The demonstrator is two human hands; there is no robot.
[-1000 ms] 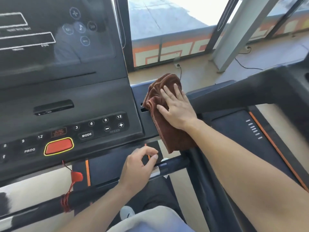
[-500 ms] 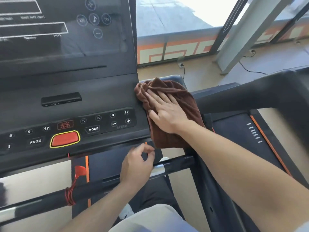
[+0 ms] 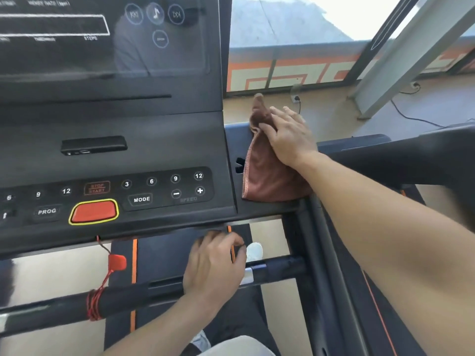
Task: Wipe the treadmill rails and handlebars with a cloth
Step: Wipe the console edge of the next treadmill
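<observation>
A brown cloth (image 3: 267, 176) lies bunched on the black side panel (image 3: 237, 134) just right of the treadmill console. My right hand (image 3: 290, 137) presses flat on the cloth's upper part with straight fingers; the cloth's lower half hangs out below my wrist. The thick black right handrail (image 3: 411, 155) runs off to the right behind my forearm. My left hand (image 3: 213, 265) rests on the front crossbar handlebar (image 3: 280, 268), fingers loosely curled above it and holding nothing.
The console (image 3: 128, 155) with its buttons and red stop button (image 3: 93, 211) fills the left. A red safety clip (image 3: 117, 262) hangs on a cord wound round the crossbar. Below lies the treadmill belt (image 3: 164, 253). A window pillar (image 3: 411, 47) and a floor cable (image 3: 411, 116) are beyond.
My right hand slid the cloth forward along the side panel, away from the console edge, and the cloth bunched narrower. My left hand stayed on the crossbar.
</observation>
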